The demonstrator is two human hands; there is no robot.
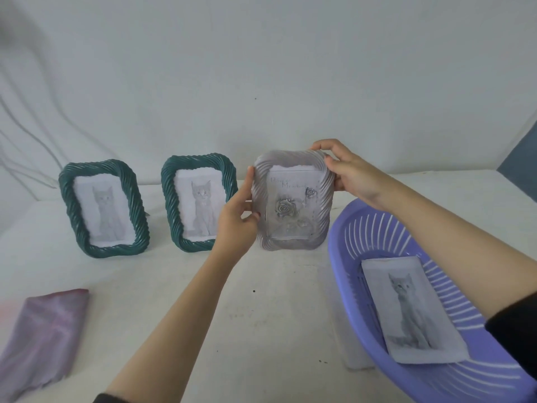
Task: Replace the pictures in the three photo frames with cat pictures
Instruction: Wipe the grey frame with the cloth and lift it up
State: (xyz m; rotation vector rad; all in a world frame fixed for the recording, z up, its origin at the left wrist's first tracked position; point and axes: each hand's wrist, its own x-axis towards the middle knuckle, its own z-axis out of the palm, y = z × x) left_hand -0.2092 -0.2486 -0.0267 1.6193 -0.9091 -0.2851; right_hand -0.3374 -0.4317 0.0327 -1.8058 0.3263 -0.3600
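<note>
Gripping frame (293, 199): left hand (236, 221), right hand (350, 173)

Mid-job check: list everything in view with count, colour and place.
green frames: 2, dark green, standing left and centre, cat picture in each
pale frame: 1, greyish lilac, held upright, rose picture inside
basket: 1, purple, near right
loose cat picture: 1, grey on white, in the basket
cloth: 1, pinkish, near left
table: 1, white, under everything
left hand: 1, grips pale frame's left edge
right hand: 1, holds its top right corner
</note>
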